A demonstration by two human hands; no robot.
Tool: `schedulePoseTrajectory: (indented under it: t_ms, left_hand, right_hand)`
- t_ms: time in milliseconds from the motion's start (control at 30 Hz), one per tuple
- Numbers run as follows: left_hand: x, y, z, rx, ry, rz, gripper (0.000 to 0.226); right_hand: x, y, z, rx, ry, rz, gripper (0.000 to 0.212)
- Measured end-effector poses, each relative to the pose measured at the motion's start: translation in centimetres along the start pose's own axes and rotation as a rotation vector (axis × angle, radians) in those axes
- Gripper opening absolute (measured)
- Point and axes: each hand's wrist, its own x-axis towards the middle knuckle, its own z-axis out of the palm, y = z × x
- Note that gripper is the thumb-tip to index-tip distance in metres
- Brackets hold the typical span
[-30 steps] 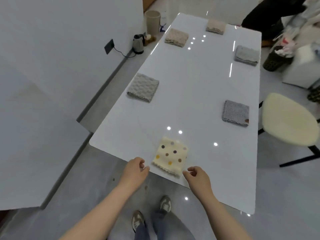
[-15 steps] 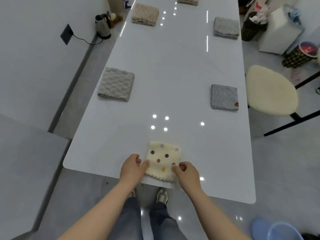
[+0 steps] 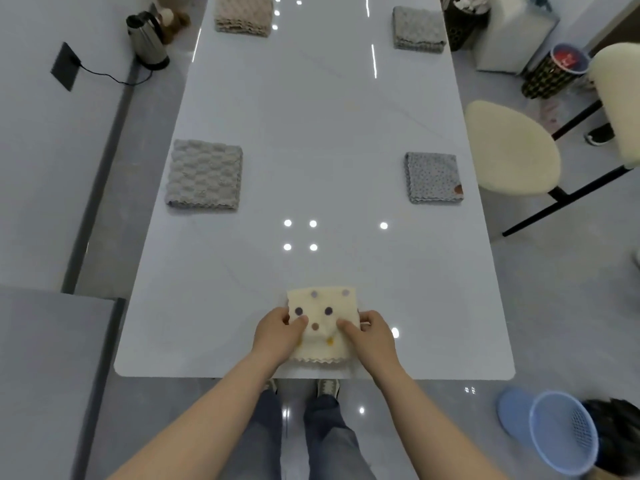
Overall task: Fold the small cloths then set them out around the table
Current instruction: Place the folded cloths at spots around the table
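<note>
A cream folded cloth with coloured dots [image 3: 322, 306] lies at the near end of the white table [image 3: 322, 133]. My left hand [image 3: 278, 336] pinches its left side with thumb on top, and my right hand [image 3: 370, 336] pinches its right side the same way. The cloth bulges slightly between my thumbs. A grey textured folded cloth [image 3: 204, 174] lies on the left side, a grey speckled one [image 3: 433, 176] on the right. Farther off lie a beige cloth [image 3: 242, 13] at left and a grey cloth [image 3: 417, 27] at right.
A cream-seated stool [image 3: 509, 147] stands right of the table. A kettle [image 3: 147, 39] sits on the floor at far left, plugged into a wall socket. A blue basket [image 3: 550, 434] lies on the floor at near right. Bins stand at far right.
Both hands moved in from the table edge and took hold of the dotted cloth's two sides. The view swung to face straight down the table.
</note>
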Motion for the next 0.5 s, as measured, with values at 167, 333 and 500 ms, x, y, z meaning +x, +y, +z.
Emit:
schedulePoseTrajectory:
  t_ms: [167,333,500]
  left_hand:
    - [0.1,-0.7,0.0,-0.024,-0.05,-0.033,0.022]
    - [0.3,-1.0,0.4,0.01,0.011,0.006,0.018]
    - [0.2,-1.2,0.4,-0.118,-0.052,-0.027,0.032]
  right_hand:
    - [0.1,0.7,0.5,0.028,0.017,0.046,0.027]
    - [0.5,1.5,0.7,-0.081,0.06,0.067,0.018]
    - [0.4,1.4,0.3,-0.089,0.061,0.052,0.015]
